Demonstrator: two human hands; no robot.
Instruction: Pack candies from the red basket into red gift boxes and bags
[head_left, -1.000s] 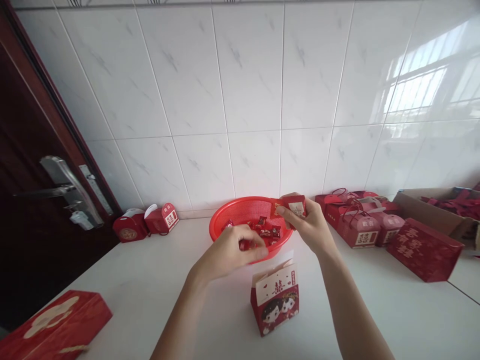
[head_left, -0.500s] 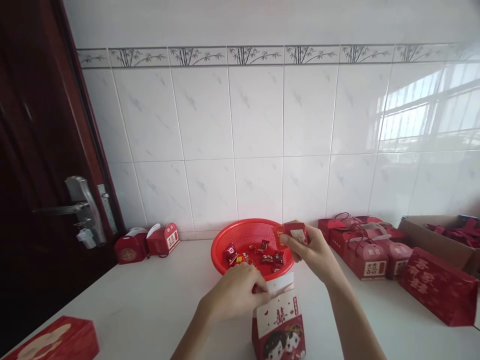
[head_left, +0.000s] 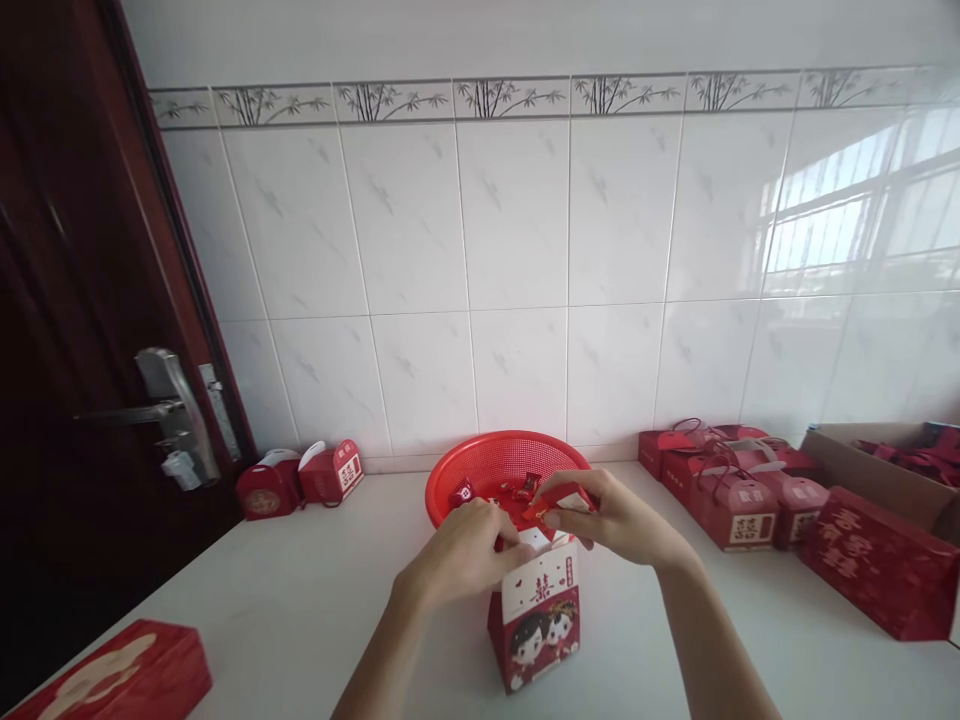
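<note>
A red and white gift box with two cartoon figures stands upright on the white counter, its top flaps open. My left hand is closed on the box's upper left edge; the fingertips are partly hidden. Above the opening, my right hand pinches a small red packet with a pale patch, tilted downward. Just behind both hands sits a red plastic basket holding several wrapped candies, partly covered by the hands.
Two small red boxes stand by the wall at left, near the dark door. Another red box lies front left. Several red gift boxes and a cardboard carton crowd the right side of the counter.
My right hand has lowered the red packet and brought it left, over the box's opening. The gift box sits higher in view, with my left hand still at its top.
</note>
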